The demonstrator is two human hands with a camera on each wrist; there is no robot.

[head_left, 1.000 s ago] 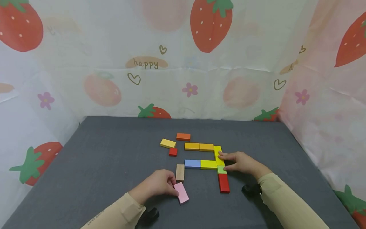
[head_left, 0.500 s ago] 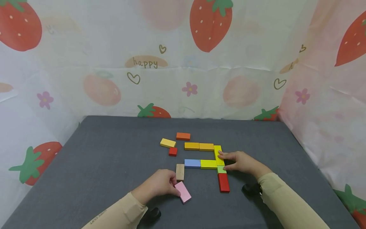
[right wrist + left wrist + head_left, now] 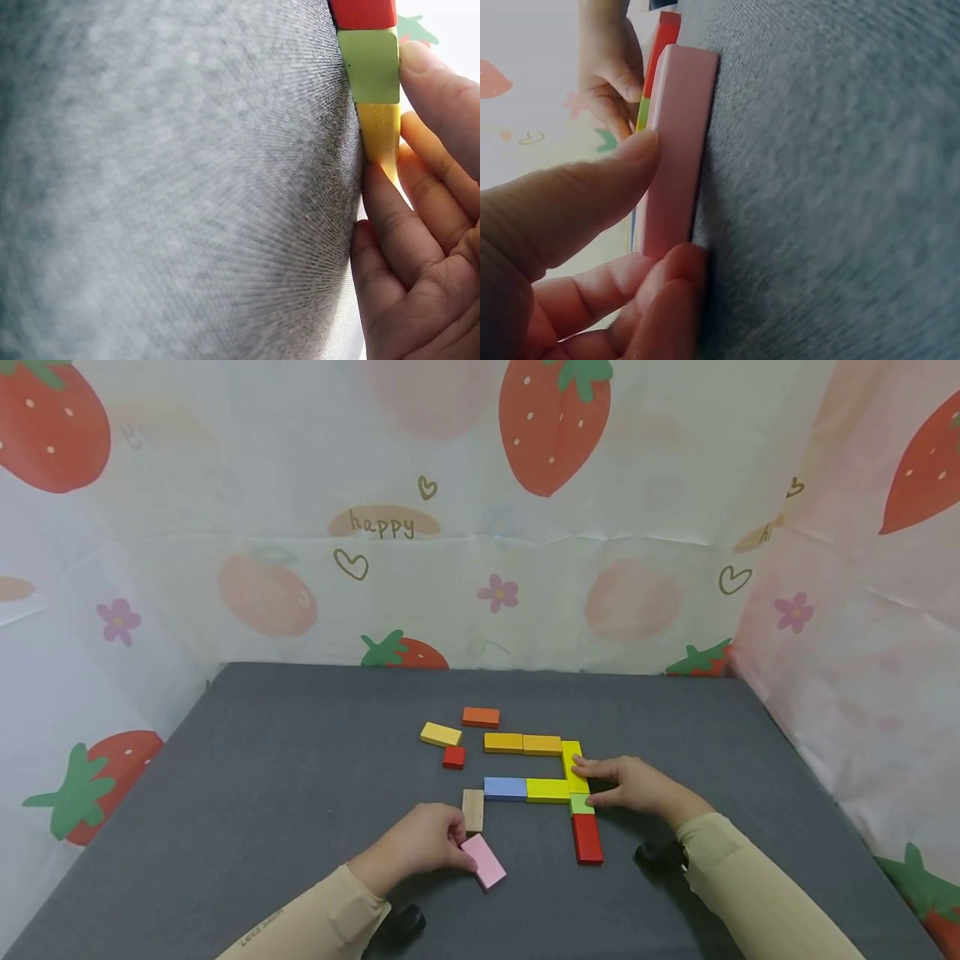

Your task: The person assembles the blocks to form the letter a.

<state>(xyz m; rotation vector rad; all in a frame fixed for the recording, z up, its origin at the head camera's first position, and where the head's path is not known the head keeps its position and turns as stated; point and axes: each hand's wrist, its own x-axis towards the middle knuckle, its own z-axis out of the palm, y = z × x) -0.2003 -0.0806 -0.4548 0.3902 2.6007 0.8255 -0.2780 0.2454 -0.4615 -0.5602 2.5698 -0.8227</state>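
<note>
My left hand (image 3: 420,843) pinches a pink rectangular block (image 3: 483,864), its thumb on one long edge in the left wrist view (image 3: 679,150). The pink block lies tilted on the table just below a plain wooden block (image 3: 472,812). On the other side, my right hand (image 3: 637,785) rests its fingers against a yellow block (image 3: 572,764) and its thumb against a small green block (image 3: 582,804). A red block (image 3: 588,839) continues that column. A blue block (image 3: 505,788) and another yellow block (image 3: 547,790) form a row between the wooden block and the column.
Two amber blocks (image 3: 522,744) make an upper row reaching the column. Loose to the upper left lie an orange block (image 3: 481,717), a pale yellow block (image 3: 441,734) and a small red block (image 3: 453,758). Grey cloth covers the table (image 3: 300,735); a strawberry-print curtain (image 3: 450,460) surrounds it.
My left hand has shifted slightly right with the pink block, which has turned a little further aslant. The wooden block's lower end has nudged slightly. My right hand stays where it was.
</note>
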